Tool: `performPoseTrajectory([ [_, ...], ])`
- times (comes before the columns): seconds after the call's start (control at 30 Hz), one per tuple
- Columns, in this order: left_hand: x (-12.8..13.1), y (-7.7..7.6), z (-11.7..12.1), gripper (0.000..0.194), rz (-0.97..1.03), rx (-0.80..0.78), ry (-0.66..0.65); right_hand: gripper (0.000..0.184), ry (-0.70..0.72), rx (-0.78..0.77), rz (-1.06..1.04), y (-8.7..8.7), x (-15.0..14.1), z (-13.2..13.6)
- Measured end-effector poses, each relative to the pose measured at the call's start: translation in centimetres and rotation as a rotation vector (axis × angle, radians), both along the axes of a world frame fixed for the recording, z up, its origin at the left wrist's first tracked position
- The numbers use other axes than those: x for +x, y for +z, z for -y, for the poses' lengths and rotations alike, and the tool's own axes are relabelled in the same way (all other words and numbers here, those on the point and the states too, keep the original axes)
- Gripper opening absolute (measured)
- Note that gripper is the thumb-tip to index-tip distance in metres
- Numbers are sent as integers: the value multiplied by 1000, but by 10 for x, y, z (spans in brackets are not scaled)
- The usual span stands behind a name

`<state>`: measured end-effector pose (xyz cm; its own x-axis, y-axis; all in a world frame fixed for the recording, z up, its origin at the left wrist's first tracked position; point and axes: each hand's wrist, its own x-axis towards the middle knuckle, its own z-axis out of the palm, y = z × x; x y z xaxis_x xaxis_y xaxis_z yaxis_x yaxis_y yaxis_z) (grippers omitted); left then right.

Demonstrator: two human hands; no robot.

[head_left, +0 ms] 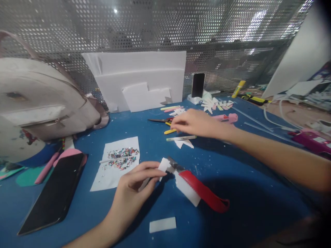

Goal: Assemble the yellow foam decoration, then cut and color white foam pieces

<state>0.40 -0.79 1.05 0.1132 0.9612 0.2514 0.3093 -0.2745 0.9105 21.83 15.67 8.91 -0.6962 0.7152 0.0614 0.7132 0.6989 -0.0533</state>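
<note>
Pinching a small white piece (163, 165) between thumb and fingers, my left hand (133, 186) holds it over the blue surface (214, 160), a red-handled tool (200, 187) lying at four o'clock from it. Toward one o'clock from that piece, my right hand (190, 122) curls beside a yellow pen (169, 132), and I cannot tell whether it grips anything.

Backpack (49, 93), 9 o'clock: cropped by the edge. Magenta item (314, 140), 3 o'clock: cropped too, can't say what. Left forearm (95, 230) cut at 7, right forearm (274, 158) at 4. Scissors (157, 120), right hand's (190, 122) 9 o'clock: handles partly hidden; fingertip contact unclear to me. Glitter (121, 156), 8 o'clock: bits too small to count. Beyond perforated panel (144, 34), 12 o'clock: blur.
</note>
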Motion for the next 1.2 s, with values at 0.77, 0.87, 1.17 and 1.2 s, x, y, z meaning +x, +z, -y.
performPoseTrajectory([
  [0.77, -27, 25, -3, 27, -690, 127, -389, 56, -86, -523, -236, -47, 47, 107],
  [0.87, -26, 24, -8, 26, -667, 141, -369, 52, -125, -535, -308, -38, 51, 100],
  [1.17, -6, 13, -42, 36, -685, 150, -374, 43, 3, -718, -728, -54, 56, 75],
  [1.2, -4, 11, -46, 36, -684, 157, -381, 43, 10, -764, -776, -57, 56, 73],
])
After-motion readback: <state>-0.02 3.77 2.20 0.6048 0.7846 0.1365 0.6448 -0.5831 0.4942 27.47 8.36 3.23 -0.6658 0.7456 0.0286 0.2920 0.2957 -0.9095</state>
